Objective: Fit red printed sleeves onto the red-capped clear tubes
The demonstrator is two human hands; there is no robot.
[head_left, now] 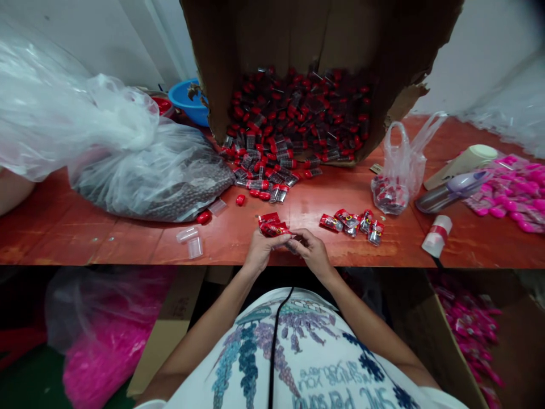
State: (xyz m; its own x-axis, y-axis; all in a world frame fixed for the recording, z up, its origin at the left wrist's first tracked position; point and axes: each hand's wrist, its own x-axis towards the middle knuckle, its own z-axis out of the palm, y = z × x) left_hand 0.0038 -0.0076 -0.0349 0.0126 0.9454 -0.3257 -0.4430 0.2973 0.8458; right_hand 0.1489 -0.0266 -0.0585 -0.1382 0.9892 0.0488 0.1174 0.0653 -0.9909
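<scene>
My left hand (260, 250) is closed on a small stack of red printed labels (272, 225) at the front edge of the red table (106, 238). My right hand (312, 250) is pinched on a small clear item I cannot make out, touching the left hand's fingertips. Just right of my hands lies a short row of wrapped red-and-clear tubes (355, 222). Behind them a torn cardboard box (298, 51) on its side spills a heap of red-capped clear tubes (293, 125) onto the table.
A large clear plastic bag of dark beads (162, 182) lies at left; loose clear caps (191, 241) lie near it. A small bag of tubes (394, 190), a hair dryer (451, 190), a tape roll (436, 236) and pink items (515, 193) sit at right. A blue bowl (187, 102) is behind.
</scene>
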